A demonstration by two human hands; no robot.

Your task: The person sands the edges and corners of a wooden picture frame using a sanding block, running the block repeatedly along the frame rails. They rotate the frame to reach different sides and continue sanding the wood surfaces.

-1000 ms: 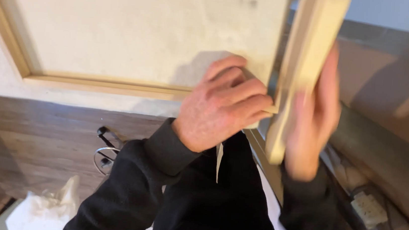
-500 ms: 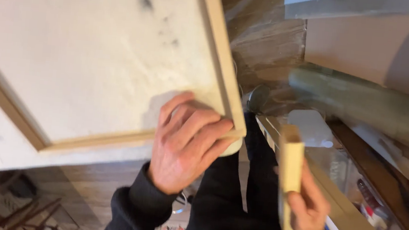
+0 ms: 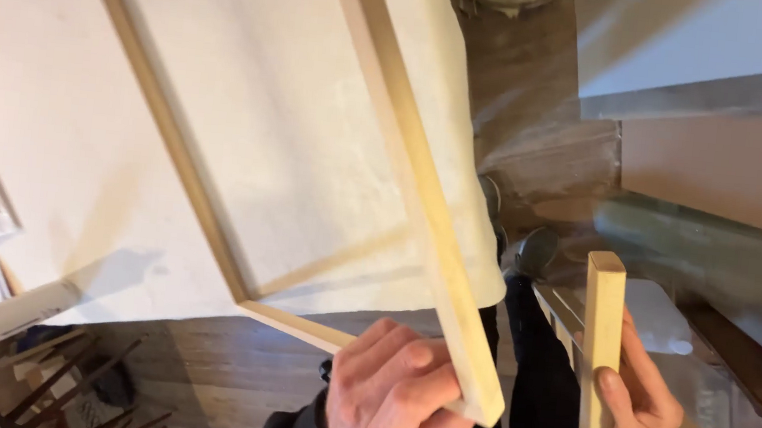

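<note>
Frame (image 3: 420, 190): pale bare wood, smooth, matt; its stretched sheet (image 3: 270, 110) off-white cloth, matt, faintly rough. Short bar (image 3: 601, 356): same pale unfinished wood; floor (image 3: 226, 376) brown wood planks.

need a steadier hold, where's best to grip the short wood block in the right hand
Grip the block around its lower half, coming from its right side as the right hand does now. It stands upright with long flat faces, so fingers and thumb can press opposite faces. The top end is bare. The left hand holds the frame corner.
</note>
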